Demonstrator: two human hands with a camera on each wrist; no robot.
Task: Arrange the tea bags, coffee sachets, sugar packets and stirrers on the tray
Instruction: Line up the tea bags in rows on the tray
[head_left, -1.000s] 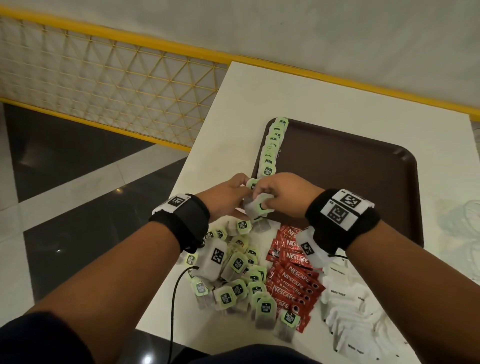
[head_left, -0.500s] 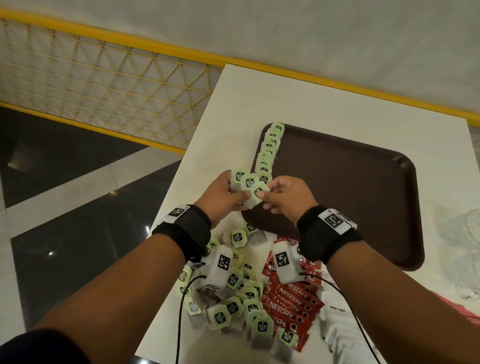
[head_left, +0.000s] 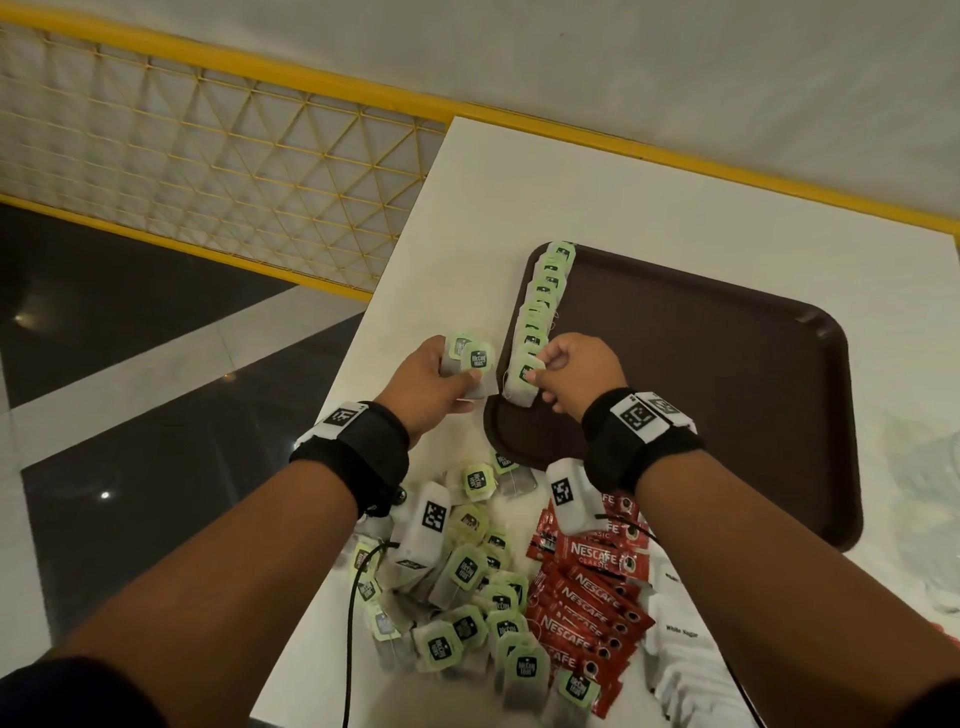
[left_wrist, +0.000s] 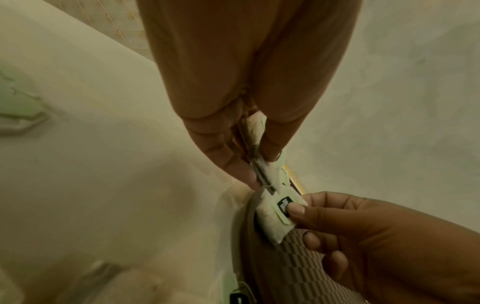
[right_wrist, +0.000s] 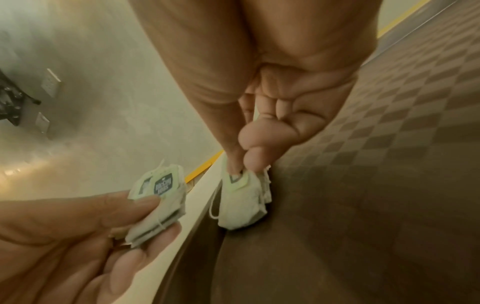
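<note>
A dark brown tray (head_left: 727, 395) lies on the white table (head_left: 519, 208). A row of green-tagged tea bags (head_left: 545, 296) lines its left edge. My right hand (head_left: 576, 374) pinches one tea bag (head_left: 523, 376) at the near end of that row, over the tray's left rim; the right wrist view shows this tea bag (right_wrist: 241, 197) touching the tray. My left hand (head_left: 441, 384) holds a small stack of tea bags (head_left: 470, 361) just left of the tray, above the table. Loose tea bags (head_left: 467, 597), red coffee sachets (head_left: 587, 592) and white sugar packets (head_left: 680, 649) lie near me.
The table's left edge (head_left: 363, 415) drops to a dark tiled floor. A yellow-framed mesh railing (head_left: 208, 156) stands beyond. Clear plastic wrapping (head_left: 935, 493) lies on the table right of the tray. Most of the tray's surface is bare.
My hands have separated: the right took one tea bag from the left hand's stack and lowered it to the near end of the row. The left hand stayed left of the tray.
</note>
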